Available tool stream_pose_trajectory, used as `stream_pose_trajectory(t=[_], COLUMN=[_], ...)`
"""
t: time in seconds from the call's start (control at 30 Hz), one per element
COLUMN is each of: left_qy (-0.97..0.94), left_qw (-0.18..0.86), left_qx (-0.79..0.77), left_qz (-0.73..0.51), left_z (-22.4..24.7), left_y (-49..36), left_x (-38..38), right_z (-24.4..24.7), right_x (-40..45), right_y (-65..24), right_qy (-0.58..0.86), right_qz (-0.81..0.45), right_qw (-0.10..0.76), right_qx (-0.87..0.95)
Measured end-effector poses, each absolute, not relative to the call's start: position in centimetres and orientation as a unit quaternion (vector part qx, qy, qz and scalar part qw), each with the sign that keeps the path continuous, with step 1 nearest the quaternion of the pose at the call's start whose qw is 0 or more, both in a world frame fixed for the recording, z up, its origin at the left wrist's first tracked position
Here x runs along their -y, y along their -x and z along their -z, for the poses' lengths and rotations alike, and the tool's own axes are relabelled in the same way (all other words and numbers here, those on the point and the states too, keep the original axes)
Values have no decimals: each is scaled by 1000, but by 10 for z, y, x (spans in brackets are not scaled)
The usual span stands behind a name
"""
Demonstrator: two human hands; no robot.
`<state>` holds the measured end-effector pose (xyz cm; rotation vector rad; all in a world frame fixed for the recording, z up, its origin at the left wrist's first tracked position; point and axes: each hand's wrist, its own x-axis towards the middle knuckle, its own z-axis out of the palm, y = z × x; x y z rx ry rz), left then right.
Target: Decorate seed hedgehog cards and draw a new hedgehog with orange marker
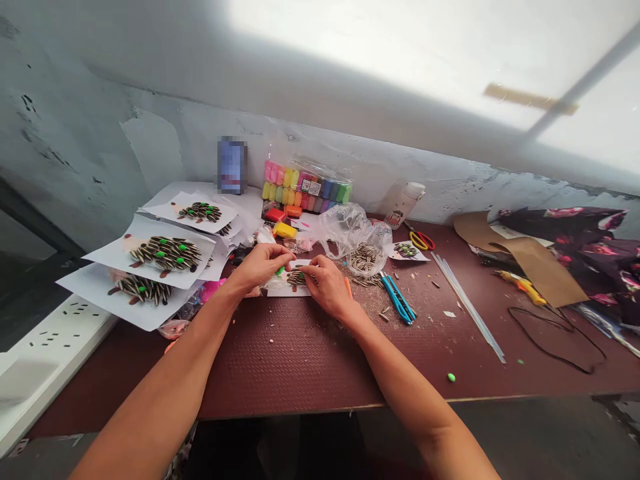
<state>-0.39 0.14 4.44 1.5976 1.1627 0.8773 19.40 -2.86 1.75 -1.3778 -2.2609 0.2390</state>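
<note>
My left hand (pixel 263 268) is closed in a pinch on a small lump of green clay (pixel 279 271). Below it lies a white card (pixel 280 289) with striped sunflower seeds (pixel 295 275) stuck on it in a hedgehog shape. Over the right part of this card, my right hand (pixel 327 285) has its thumb and fingertips drawn together close to the seeds; whatever they hold is too small to make out. Just beyond my right hand sits a clear plastic bag of loose sunflower seeds (pixel 367 259). A blue utility knife (pixel 397 298) lies to its right.
Finished-looking seed hedgehog cards (pixel 163 253) are stacked at left beside a white power strip (pixel 60 333). Behind are coloured clay packs (pixel 305 187), a phone (pixel 233 165) and a white bottle (pixel 404 205). Scissors (pixel 421 241), glue sticks (pixel 470 310) and a glue gun (pixel 523 287) lie right.
</note>
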Motion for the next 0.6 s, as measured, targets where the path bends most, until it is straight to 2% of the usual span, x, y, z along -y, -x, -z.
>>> stream_pose_trajectory(t=[0.6], left_qy=[-635], left_qw=[461], left_qx=[-489], left_qz=[-381], left_z=[-44], left_y=[4], left_x=[-2], right_z=[-18], right_x=[30], right_y=[-194], right_qy=[505], right_qz=[-94], right_qw=[242], right_qx=[823])
